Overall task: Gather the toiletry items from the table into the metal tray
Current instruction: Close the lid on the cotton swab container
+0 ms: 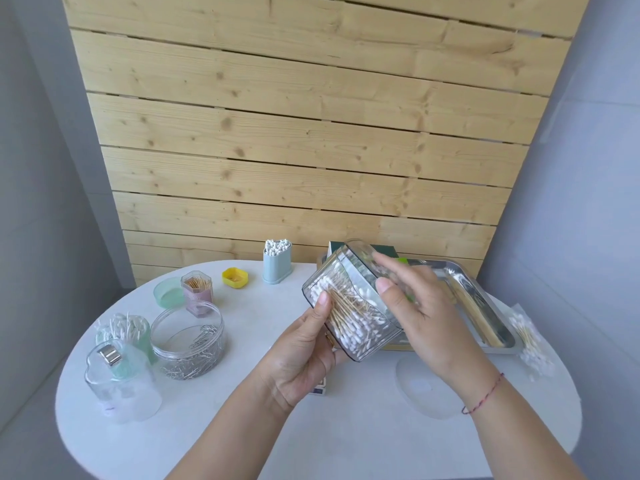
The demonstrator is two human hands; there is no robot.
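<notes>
Quick take on handling: the clear rectangular plastic box of wooden-stick cotton swabs (349,303) is probably going to feel light, but the smooth hard walls look slippery, and the hinged-looking clear lid at the far end seems like the weak spot, so I'd be taking it by the body on two opposite sides instead of by the lid. Right now it's hanging tilted in the air between both hands, above the white desk (346,427) and not touching it. The left hand (304,355) is cupping it from underneath with the thumb pressing on the near wall, so it's properly clamped on. The right hand (419,306) is gripping the upper end, thumb on the front face and fingers lying over the lid. Looks-wise, it's see-through with a slightly smoky tint, rounded corners, and it's packed with a jumble of white tips and pale wood sticks, which are probably sliding around as it's tipping. The shiny metal tray (483,299) is sitting just beyond the right hand, so it's a short hop over.
</notes>
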